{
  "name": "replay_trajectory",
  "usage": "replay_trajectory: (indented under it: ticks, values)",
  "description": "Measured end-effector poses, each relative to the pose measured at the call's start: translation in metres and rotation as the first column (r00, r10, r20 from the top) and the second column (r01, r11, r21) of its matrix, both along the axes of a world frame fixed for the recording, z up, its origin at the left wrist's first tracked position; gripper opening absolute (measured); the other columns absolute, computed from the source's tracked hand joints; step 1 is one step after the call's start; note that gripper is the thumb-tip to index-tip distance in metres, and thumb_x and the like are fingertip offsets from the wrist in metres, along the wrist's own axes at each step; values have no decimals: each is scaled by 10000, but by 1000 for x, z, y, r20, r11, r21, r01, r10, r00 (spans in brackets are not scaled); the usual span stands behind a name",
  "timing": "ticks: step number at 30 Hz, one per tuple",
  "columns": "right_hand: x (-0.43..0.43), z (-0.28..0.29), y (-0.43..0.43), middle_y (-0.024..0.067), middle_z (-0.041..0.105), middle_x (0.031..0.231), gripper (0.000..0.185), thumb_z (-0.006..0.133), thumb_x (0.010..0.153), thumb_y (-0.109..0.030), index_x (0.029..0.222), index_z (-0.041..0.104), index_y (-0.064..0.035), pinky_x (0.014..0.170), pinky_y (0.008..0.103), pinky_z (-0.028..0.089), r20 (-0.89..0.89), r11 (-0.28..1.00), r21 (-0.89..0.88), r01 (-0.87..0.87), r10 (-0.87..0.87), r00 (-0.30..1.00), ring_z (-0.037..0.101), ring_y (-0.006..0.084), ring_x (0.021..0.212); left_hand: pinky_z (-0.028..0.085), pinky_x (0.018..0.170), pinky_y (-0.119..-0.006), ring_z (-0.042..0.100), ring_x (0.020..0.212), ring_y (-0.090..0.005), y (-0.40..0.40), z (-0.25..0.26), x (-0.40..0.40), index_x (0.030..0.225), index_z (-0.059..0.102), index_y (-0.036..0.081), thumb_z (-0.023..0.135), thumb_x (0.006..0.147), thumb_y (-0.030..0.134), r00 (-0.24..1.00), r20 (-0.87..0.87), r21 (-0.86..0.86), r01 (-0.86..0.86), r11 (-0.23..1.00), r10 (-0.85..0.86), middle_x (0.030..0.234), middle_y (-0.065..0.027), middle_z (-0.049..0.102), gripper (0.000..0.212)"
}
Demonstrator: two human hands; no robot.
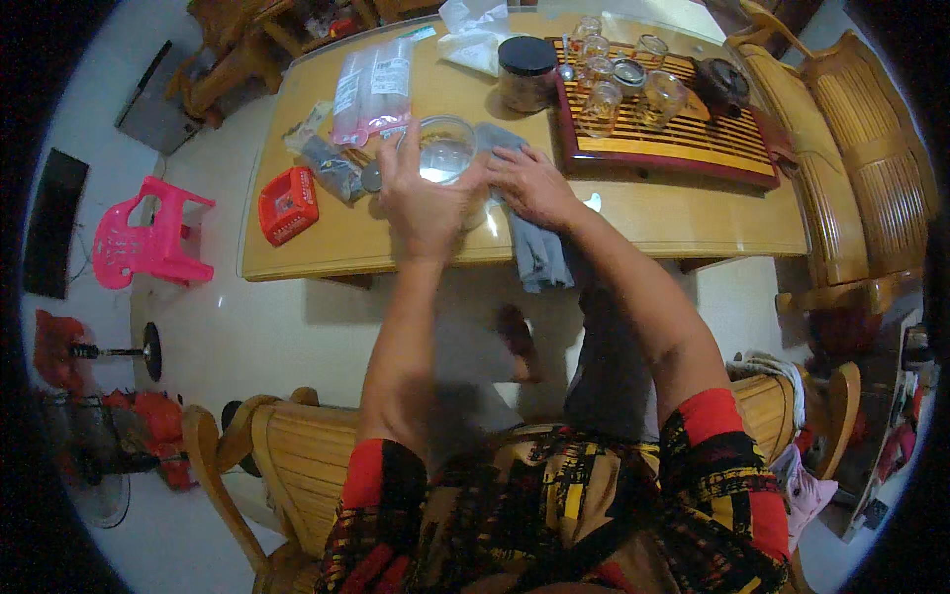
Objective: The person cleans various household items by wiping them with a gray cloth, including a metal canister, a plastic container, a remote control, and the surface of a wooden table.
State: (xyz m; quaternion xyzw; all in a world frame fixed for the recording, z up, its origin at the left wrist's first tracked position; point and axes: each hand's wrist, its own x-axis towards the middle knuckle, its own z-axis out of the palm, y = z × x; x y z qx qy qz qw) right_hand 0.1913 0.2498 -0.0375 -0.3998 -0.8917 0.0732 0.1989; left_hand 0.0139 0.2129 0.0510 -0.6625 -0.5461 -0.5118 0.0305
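Note:
My left hand [427, 200] grips a clear round container [445, 152] by its near side, fingers along its left and thumb toward the right. A shiny pale surface shows inside the container. Against the container's right side lies my right hand [534, 185], its fingers bent over a grey cloth [540, 249]. The cloth shows beyond the fingers and droops over the table's front edge below the palm. How firmly the right fingers hold it is partly hidden. Just left of my left hand is a small dark round object [371, 178], partly covered.
Left on the wooden table [341, 245] are a red plastic tray [288, 206], a dark plastic packet [332, 169] and pink-edged clear packaging [375, 89]. Behind stands a black-lidded jar [527, 74]. A slatted tea tray [668, 148] bears several glass cups and a dark teapot [720, 83].

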Motion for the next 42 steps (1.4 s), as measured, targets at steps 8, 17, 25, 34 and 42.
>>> replay_trajectory:
  ticks: [8,17,25,34,42]
  values:
    - [59,-3,-64,33,473,1376,366,557,870,-180,1236,564,-159,1074,474,251,-52,1000,3,19,-18,998,388,263,1304,447,861,-420,556,996,-320,49,-5,-6,1189,585,56,784,640,438,995,-14,-57,-95,994,94,1066,-145,555,699]
    - [69,-6,-69,45,515,1330,397,635,803,-217,1191,591,-141,1057,447,279,-176,999,37,28,-21,984,428,243,1265,375,944,-473,438,1136,-383,109,-9,-29,1152,615,74,746,673,503,965,-184,43,-184,982,188,1207,-209,451,657]
    - [71,-4,-72,48,515,1331,405,616,825,-221,1220,575,-141,1059,455,268,-160,998,19,54,-51,986,426,235,1269,298,988,-506,394,1189,-376,98,6,45,1263,520,139,697,730,348,765,-633,262,63,963,122,1339,-173,376,599]
    - [71,1,-72,64,520,1320,405,628,804,-230,1191,586,-123,1052,446,278,-169,998,17,65,-62,984,434,235,1259,400,934,-497,431,1161,-441,178,-5,106,1346,375,56,707,678,556,836,-527,-264,11,964,-154,1280,-263,414,898]
    - [72,0,-74,80,521,1312,407,608,810,-247,1193,580,-114,1049,443,281,-188,997,11,74,-70,980,436,245,1255,486,809,-448,598,939,-378,166,9,104,1099,589,-10,754,548,566,926,-343,-366,22,930,-157,1097,-239,555,813]
